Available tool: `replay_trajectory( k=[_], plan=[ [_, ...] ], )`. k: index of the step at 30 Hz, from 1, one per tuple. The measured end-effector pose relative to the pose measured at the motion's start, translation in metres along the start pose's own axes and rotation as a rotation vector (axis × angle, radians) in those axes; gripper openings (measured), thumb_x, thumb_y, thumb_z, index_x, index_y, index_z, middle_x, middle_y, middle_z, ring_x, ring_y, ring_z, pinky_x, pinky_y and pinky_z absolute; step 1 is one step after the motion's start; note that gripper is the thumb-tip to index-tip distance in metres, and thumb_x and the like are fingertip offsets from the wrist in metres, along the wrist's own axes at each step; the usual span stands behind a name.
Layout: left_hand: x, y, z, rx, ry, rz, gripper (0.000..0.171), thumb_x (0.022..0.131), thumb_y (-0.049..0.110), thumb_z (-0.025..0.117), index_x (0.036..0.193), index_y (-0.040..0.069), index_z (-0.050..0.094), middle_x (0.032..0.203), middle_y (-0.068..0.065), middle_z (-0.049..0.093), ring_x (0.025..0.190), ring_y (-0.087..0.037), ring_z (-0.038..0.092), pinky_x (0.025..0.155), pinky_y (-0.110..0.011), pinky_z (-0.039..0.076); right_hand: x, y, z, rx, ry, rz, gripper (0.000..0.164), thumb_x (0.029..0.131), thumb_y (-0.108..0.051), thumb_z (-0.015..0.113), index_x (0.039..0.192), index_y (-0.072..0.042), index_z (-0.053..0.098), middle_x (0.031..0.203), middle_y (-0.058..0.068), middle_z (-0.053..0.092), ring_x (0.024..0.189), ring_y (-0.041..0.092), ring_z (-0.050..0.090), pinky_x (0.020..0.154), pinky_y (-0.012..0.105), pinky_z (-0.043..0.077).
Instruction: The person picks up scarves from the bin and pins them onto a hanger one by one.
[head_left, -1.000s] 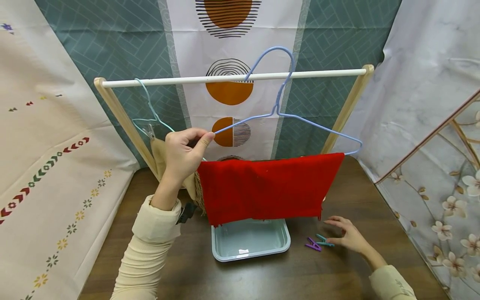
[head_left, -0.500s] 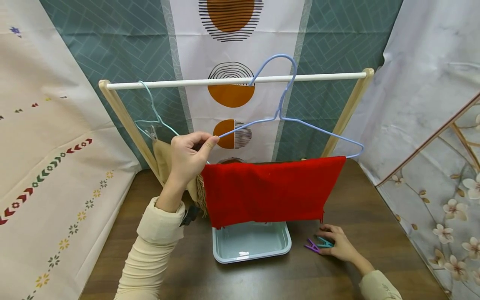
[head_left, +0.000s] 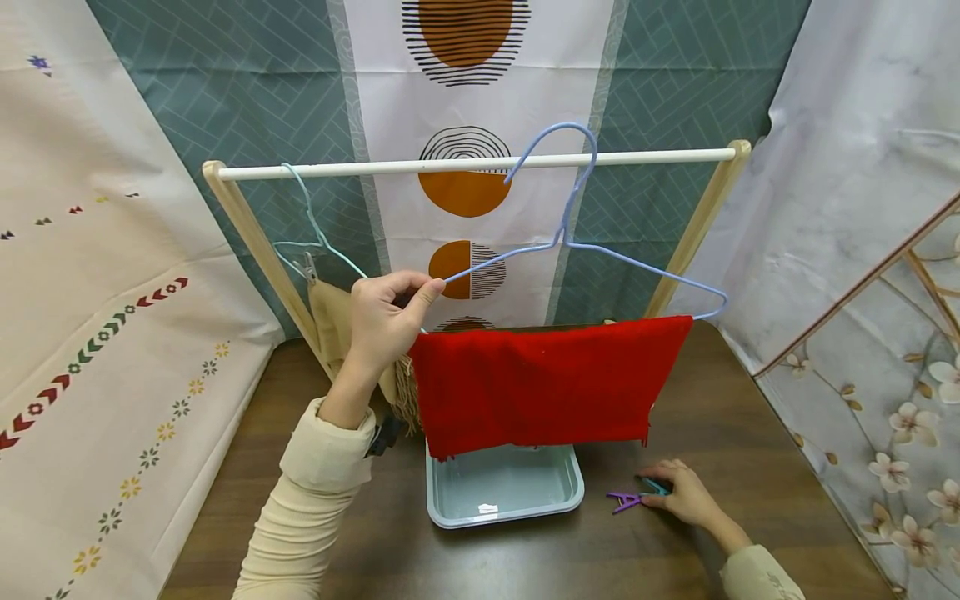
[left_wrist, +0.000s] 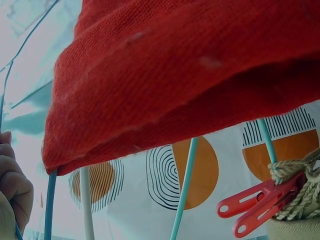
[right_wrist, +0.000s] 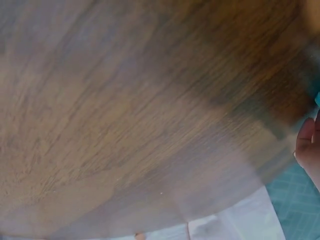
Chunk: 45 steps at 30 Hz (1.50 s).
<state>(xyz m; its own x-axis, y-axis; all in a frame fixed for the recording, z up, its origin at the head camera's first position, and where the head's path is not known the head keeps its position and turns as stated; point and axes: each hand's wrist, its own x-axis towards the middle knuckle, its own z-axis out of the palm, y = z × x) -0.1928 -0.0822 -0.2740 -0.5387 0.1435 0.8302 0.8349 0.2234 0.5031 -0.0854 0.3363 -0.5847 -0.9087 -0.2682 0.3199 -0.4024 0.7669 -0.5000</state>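
In the head view my left hand (head_left: 386, 321) pinches the left shoulder of a blue wire hanger (head_left: 630, 260) between thumb and fingers. The hanger's hook loops over the white rod (head_left: 450, 166). A red fringed cloth (head_left: 551, 387) lies folded over the hanger's lower bar; in the left wrist view this red cloth (left_wrist: 150, 85) fills the upper part. Down on the table at right, my right hand (head_left: 690, 497) has thumb and fingers around a teal clothespin (head_left: 656, 486), partly hidden by them. A purple clothespin (head_left: 624, 502) lies beside the thumb.
A pale blue tray (head_left: 506, 521) stands on the brown table (head_left: 600, 567) below the cloth. At left, a teal hanger (head_left: 318, 229) holds a beige cloth (head_left: 328, 312); the left wrist view shows a red clothespin (left_wrist: 262, 200) on it. Wooden posts (head_left: 693, 229) support the rod.
My right hand has moved left onto the teal clothespin and closed around it, and the purple one has turned slightly. The left hand keeps its pinch while the hanger's hook tips slightly lower.
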Motion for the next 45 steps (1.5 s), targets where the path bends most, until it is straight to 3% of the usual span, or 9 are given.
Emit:
replay_trajectory(
  k=[3, 7, 13, 19, 28, 34, 38, 42, 45],
  plan=[
    [-0.001, -0.001, 0.001, -0.002, -0.007, 0.000, 0.006, 0.075, -0.006, 0.069, 0.070, -0.008, 0.067, 0.054, -0.009, 0.057, 0.042, -0.011, 0.037, 0.041, -0.017, 0.031, 0.000, -0.001, -0.003, 0.042, 0.031, -0.015, 0.029, 0.064, -0.018, 0.080, 0.086, -0.004, 0.068, 0.082, 0.001, 0.064, 0.077, 0.016, 0.054, 0.063, 0.030, 0.043],
    [-0.002, -0.001, 0.002, 0.000, -0.012, -0.005, 0.006, 0.075, -0.006, 0.069, 0.070, -0.008, 0.067, 0.054, -0.009, 0.056, 0.042, -0.010, 0.037, 0.041, -0.017, 0.031, 0.001, -0.004, -0.009, 0.089, 0.033, 0.027, 0.029, 0.071, -0.019, 0.076, 0.091, 0.001, 0.067, 0.084, 0.002, 0.064, 0.076, 0.014, 0.053, 0.060, 0.027, 0.042],
    [-0.004, -0.002, 0.003, -0.006, -0.007, -0.006, 0.007, 0.075, -0.007, 0.068, 0.069, -0.008, 0.066, 0.052, -0.008, 0.054, 0.042, -0.011, 0.037, 0.041, -0.018, 0.031, 0.008, -0.019, -0.023, 0.110, 0.043, 0.056, 0.024, 0.072, -0.002, 0.072, 0.093, 0.006, 0.065, 0.078, 0.002, 0.059, 0.068, 0.008, 0.048, 0.053, 0.023, 0.040],
    [-0.005, -0.003, 0.004, -0.001, 0.003, -0.002, 0.007, 0.075, -0.006, 0.069, 0.068, -0.007, 0.066, 0.052, -0.007, 0.054, 0.043, -0.011, 0.037, 0.042, -0.018, 0.031, 0.026, -0.041, -0.053, 0.167, 0.099, 0.011, 0.025, 0.075, 0.007, 0.067, 0.100, 0.006, 0.061, 0.081, 0.003, 0.055, 0.068, 0.002, 0.046, 0.051, 0.022, 0.040],
    [-0.006, -0.003, 0.003, 0.006, 0.000, -0.016, 0.007, 0.075, -0.005, 0.069, 0.069, -0.007, 0.067, 0.054, -0.009, 0.056, 0.042, -0.013, 0.039, 0.042, -0.018, 0.033, 0.059, -0.093, -0.106, 0.234, 0.187, -0.043, 0.032, 0.071, 0.020, 0.062, 0.100, 0.009, 0.057, 0.078, 0.004, 0.051, 0.063, 0.008, 0.045, 0.047, 0.023, 0.036],
    [-0.006, -0.003, 0.003, 0.001, -0.004, -0.019, 0.007, 0.075, -0.005, 0.069, 0.069, -0.007, 0.067, 0.054, -0.009, 0.056, 0.042, -0.012, 0.039, 0.041, -0.018, 0.033, 0.074, -0.111, -0.129, 0.328, 0.212, -0.153, 0.038, 0.065, 0.028, 0.062, 0.100, 0.014, 0.055, 0.078, 0.006, 0.053, 0.069, 0.007, 0.050, 0.058, 0.014, 0.042],
    [-0.007, -0.003, 0.003, -0.008, -0.012, -0.017, 0.007, 0.075, -0.005, 0.069, 0.069, -0.007, 0.067, 0.053, -0.008, 0.055, 0.043, -0.012, 0.038, 0.041, -0.018, 0.032, 0.084, -0.110, -0.140, 0.516, 0.225, -0.266, 0.042, 0.063, 0.032, 0.059, 0.102, 0.020, 0.052, 0.085, 0.012, 0.057, 0.078, 0.011, 0.055, 0.070, 0.014, 0.046],
    [-0.007, -0.004, 0.003, -0.013, -0.017, -0.015, 0.007, 0.075, -0.005, 0.069, 0.069, -0.007, 0.067, 0.052, -0.007, 0.053, 0.042, -0.012, 0.038, 0.040, -0.020, 0.032, 0.097, -0.116, -0.153, 0.699, 0.260, -0.404, 0.035, 0.072, 0.021, 0.063, 0.103, 0.027, 0.048, 0.095, 0.019, 0.057, 0.087, 0.019, 0.055, 0.077, 0.019, 0.047],
    [-0.007, -0.004, 0.003, -0.013, -0.019, -0.013, 0.006, 0.075, -0.005, 0.069, 0.070, -0.007, 0.067, 0.052, -0.006, 0.053, 0.042, -0.012, 0.038, 0.040, -0.021, 0.032, 0.105, -0.124, -0.163, 0.743, 0.286, -0.471, 0.038, 0.075, 0.010, 0.067, 0.102, 0.029, 0.047, 0.100, 0.021, 0.057, 0.090, 0.021, 0.055, 0.081, 0.021, 0.046]
  ],
)
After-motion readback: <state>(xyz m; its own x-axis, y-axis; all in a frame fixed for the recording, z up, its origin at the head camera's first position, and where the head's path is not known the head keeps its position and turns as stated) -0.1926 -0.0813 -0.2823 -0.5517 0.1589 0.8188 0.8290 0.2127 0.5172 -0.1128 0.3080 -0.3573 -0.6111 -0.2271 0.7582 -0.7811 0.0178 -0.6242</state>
